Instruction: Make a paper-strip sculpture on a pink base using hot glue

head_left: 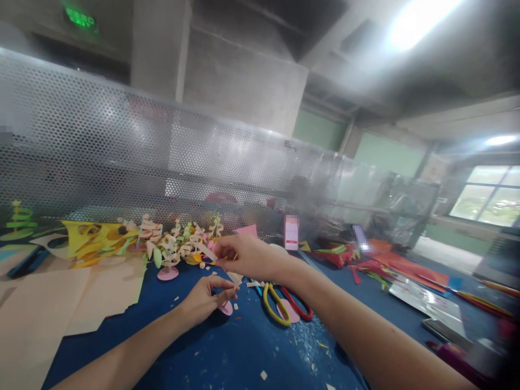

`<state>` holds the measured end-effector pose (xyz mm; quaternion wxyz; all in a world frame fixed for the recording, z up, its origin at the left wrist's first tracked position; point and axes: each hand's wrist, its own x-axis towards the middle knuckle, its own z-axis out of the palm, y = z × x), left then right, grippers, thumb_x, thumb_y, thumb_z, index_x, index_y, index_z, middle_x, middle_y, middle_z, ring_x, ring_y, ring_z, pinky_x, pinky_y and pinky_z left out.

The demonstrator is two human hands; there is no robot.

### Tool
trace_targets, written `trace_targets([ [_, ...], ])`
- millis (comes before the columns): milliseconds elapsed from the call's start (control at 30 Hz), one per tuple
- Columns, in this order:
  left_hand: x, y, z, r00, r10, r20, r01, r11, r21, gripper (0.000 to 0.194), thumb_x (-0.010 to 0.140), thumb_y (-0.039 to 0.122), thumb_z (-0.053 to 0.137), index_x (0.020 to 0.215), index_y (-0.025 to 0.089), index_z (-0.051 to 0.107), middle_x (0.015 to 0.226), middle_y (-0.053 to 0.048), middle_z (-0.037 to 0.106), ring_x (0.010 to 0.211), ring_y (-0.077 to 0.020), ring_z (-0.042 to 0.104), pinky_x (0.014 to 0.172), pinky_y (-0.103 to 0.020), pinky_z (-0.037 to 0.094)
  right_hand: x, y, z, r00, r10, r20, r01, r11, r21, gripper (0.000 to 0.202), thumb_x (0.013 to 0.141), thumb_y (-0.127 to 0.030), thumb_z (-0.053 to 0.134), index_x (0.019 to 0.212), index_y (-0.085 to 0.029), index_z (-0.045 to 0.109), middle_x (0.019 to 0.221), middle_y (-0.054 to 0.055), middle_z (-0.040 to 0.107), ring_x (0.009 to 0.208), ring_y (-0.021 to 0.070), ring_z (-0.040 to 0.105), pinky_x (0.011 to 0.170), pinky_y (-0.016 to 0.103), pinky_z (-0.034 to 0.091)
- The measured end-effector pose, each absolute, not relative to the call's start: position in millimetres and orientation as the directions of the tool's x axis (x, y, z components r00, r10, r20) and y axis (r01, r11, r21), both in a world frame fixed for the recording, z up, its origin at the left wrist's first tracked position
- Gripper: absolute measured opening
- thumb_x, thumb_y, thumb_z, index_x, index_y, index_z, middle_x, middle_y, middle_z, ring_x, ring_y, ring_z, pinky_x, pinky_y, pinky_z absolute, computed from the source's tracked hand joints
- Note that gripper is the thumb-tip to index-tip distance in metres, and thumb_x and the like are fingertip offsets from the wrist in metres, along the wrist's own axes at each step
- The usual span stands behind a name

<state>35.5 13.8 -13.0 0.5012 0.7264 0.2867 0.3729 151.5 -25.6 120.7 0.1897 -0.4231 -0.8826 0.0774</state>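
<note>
My left hand (211, 298) is closed in a pinch just above a small pink paper disc (226, 308) over the blue table; what its fingertips grip is too small to make out. Higher and a little to the right, my right hand (233, 253) has its fingers bent together by a pale paper strip (206, 251), which seems held at the fingertips. Curled paper spirals (179, 244) in cream and green stand behind the hands, one on a pink round base (168, 273). Scissors with a yellow handle loop (275, 309) and a red one lie partly under my right forearm.
Cream paper sheets (73, 298) cover the left of the blue table (227, 357). Yellow cut paper (87, 238) lies behind them. A lit phone (291, 233) stands at the back by the perforated metal screen (227, 157). Red paper (414, 268) and a silvery sheet (430, 303) lie at right.
</note>
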Motion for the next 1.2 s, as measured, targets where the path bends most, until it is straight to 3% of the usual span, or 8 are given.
trace_targets([
  [167, 35.4, 13.2, -11.9, 0.557, 0.783, 0.275, 0.086, -0.384, 0.919, 0.042, 0.067, 0.051, 0.057, 0.075, 0.012, 0.069, 0.071, -0.007, 0.066, 0.058, -0.0152, 0.056, 0.054, -0.025, 0.047, 150.3, -21.3, 126.1, -0.57, 0.772, 0.281, 0.726, 0.633, -0.267, 0.009, 0.071, -0.011, 0.051, 0.074, -0.015, 0.058, 0.066, 0.0, 0.06, 0.061, 0.0089, 0.053, 0.057, 0.019, 0.039],
  [300, 33.6, 11.7, -9.0, 0.553, 0.757, 0.348, 0.118, -0.485, 0.867, 0.031, 0.068, 0.044, 0.059, 0.072, 0.016, 0.071, 0.073, -0.007, 0.068, 0.075, -0.0203, 0.058, 0.07, -0.027, 0.043, 146.6, -12.6, 126.0, -0.578, 0.781, 0.236, 0.736, 0.624, -0.262, 0.008, 0.067, -0.009, 0.054, 0.072, -0.015, 0.058, 0.063, -0.002, 0.059, 0.058, 0.0083, 0.053, 0.054, 0.018, 0.038],
  [500, 30.9, 9.7, -4.9, 0.597, 0.695, 0.401, 0.141, -0.582, 0.801, 0.02, 0.073, 0.035, 0.056, 0.075, 0.022, 0.071, 0.079, -0.004, 0.07, 0.08, -0.0207, 0.057, 0.077, -0.028, 0.039, 153.8, 10.8, 111.2, -0.492, 0.852, 0.176, 0.811, 0.523, -0.262, 0.027, 0.06, -0.004, 0.059, 0.085, -0.016, 0.057, 0.063, -0.005, 0.057, 0.057, 0.0096, 0.052, 0.051, 0.019, 0.037],
  [633, 30.7, 12.3, -7.3, 0.597, 0.689, 0.412, 0.119, -0.583, 0.804, 0.024, 0.075, 0.034, 0.052, 0.079, 0.019, 0.07, 0.081, -0.006, 0.069, 0.08, -0.0203, 0.058, 0.076, -0.027, 0.04, 177.3, 31.1, 88.7, -0.433, 0.9, 0.055, 0.851, 0.428, -0.306, 0.006, 0.075, -0.016, 0.059, 0.08, -0.013, 0.059, 0.072, -0.002, 0.06, 0.063, 0.0107, 0.056, 0.058, 0.024, 0.045],
  [767, 30.7, 16.9, -10.8, 0.575, 0.715, 0.398, 0.098, -0.543, 0.834, 0.026, 0.076, 0.035, 0.051, 0.082, 0.017, 0.069, 0.082, -0.006, 0.069, 0.079, -0.0204, 0.058, 0.075, -0.028, 0.041, 206.4, 39.6, 70.2, -0.346, 0.938, -0.011, 0.879, 0.321, -0.353, 0.02, 0.083, -0.028, 0.051, 0.094, -0.013, 0.057, 0.094, 0.003, 0.06, 0.075, 0.0142, 0.058, 0.063, 0.029, 0.049],
  [867, 30.6, 20.2, -13.3, 0.555, 0.736, 0.388, 0.071, -0.507, 0.859, 0.027, 0.076, 0.036, 0.051, 0.084, 0.016, 0.067, 0.08, -0.005, 0.068, 0.079, -0.0198, 0.058, 0.075, -0.028, 0.041, 222.6, 34.0, 60.1, -0.269, 0.963, 0.028, 0.892, 0.26, -0.371, 0.019, 0.082, -0.029, 0.052, 0.091, -0.013, 0.058, 0.092, 0.002, 0.06, 0.075, 0.0143, 0.059, 0.063, 0.029, 0.049],
  [1033, 30.4, 22.9, -16.9, 0.525, 0.762, 0.378, 0.021, -0.456, 0.89, 0.031, 0.076, 0.04, 0.051, 0.087, 0.014, 0.065, 0.084, -0.006, 0.067, 0.08, -0.0192, 0.058, 0.073, -0.027, 0.042, 226.0, 10.0, 40.2, -0.148, 0.979, 0.143, 0.897, 0.193, -0.397, 0.014, 0.075, -0.026, 0.057, 0.072, -0.014, 0.064, 0.061, 0.0, 0.063, 0.056, 0.013, 0.058, 0.051, 0.023, 0.043],
  [1200, 30.4, 22.8, -15.4, 0.501, 0.776, 0.383, -0.005, -0.44, 0.898, 0.036, 0.073, 0.046, 0.054, 0.086, 0.015, 0.066, 0.089, -0.006, 0.066, 0.082, -0.0202, 0.056, 0.073, -0.027, 0.042, 215.9, -18.2, 27.9, -0.084, 0.964, 0.252, 0.906, 0.179, -0.383, 0.007, 0.065, -0.021, 0.061, 0.063, -0.016, 0.065, 0.061, 0.004, 0.063, 0.06, 0.0186, 0.057, 0.054, 0.027, 0.039],
])
